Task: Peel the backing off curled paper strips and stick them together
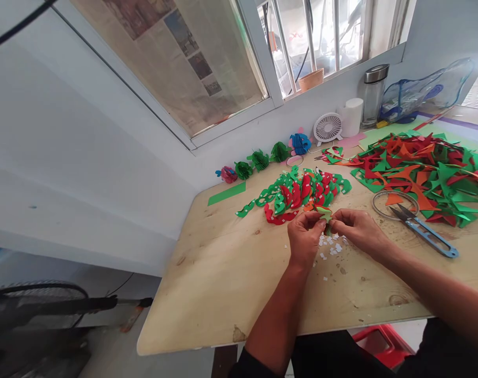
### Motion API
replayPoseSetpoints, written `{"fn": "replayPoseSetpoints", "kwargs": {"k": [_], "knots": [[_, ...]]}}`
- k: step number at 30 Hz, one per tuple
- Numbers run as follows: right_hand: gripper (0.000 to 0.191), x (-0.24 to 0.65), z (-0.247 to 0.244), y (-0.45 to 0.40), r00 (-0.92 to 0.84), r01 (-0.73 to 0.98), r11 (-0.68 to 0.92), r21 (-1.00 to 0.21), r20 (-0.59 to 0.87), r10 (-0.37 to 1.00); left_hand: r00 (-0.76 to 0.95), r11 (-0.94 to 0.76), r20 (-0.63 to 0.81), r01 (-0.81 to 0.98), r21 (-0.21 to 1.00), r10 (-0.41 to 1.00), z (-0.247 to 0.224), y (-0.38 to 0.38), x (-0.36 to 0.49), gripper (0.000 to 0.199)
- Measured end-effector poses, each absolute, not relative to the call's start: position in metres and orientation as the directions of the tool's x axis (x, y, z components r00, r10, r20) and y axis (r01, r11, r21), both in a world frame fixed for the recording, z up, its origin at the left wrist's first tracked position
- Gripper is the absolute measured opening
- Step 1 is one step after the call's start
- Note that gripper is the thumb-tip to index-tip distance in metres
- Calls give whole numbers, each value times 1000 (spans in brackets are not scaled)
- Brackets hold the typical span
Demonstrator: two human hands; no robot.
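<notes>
My left hand (305, 234) and my right hand (354, 227) meet over the wooden table, their fingertips pinching a small green paper cutout (325, 212) between them. Part of the cutout is covered by my fingers. Just beyond lies a heap of red and green paper cutouts (304, 189) with small white squares on them. Below my hands several tiny white paper bits (333, 249) are scattered. To the right of my right hand rest blue-handled thread snips (427, 233), their blades pointing toward a metal ring (394, 203).
A big pile of red, green and orange paper scraps (423, 173) covers the table's right side. Along the wall stand folded paper figures (258, 160), a small white fan (327, 128), a white roll (352, 116) and a glass bottle (374, 97). A green strip (226, 193) lies at left.
</notes>
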State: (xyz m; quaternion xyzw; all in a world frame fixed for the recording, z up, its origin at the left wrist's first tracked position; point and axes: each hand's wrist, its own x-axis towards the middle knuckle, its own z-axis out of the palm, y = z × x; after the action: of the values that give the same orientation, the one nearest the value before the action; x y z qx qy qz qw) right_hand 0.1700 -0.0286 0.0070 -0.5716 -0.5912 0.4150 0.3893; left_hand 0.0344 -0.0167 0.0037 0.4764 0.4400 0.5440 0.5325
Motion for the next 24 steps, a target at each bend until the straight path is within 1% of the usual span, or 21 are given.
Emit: {"fn": "replayPoseSetpoints", "kwargs": {"k": [5,10,16,19,24], "knots": [[19,169,11,-30,-59,356,9,-934,-13,998,19,9,-5,-217,976,1000,1,-15,34,13],[22,169,11,-30,-57,414,18,-910,-6,998,27,-18,24,-200,980,999,-2,-14,35,12],[19,171,5,-28,-36,468,31,-883,16,999,42,-48,55,-157,986,998,-2,-14,35,12],[18,171,5,-28,-44,468,31,-883,12,999,36,-35,42,-173,984,998,-1,-14,34,14],[19,172,4,-28,-79,429,79,-900,50,996,38,-16,24,-198,980,999,0,-15,33,16]]}}
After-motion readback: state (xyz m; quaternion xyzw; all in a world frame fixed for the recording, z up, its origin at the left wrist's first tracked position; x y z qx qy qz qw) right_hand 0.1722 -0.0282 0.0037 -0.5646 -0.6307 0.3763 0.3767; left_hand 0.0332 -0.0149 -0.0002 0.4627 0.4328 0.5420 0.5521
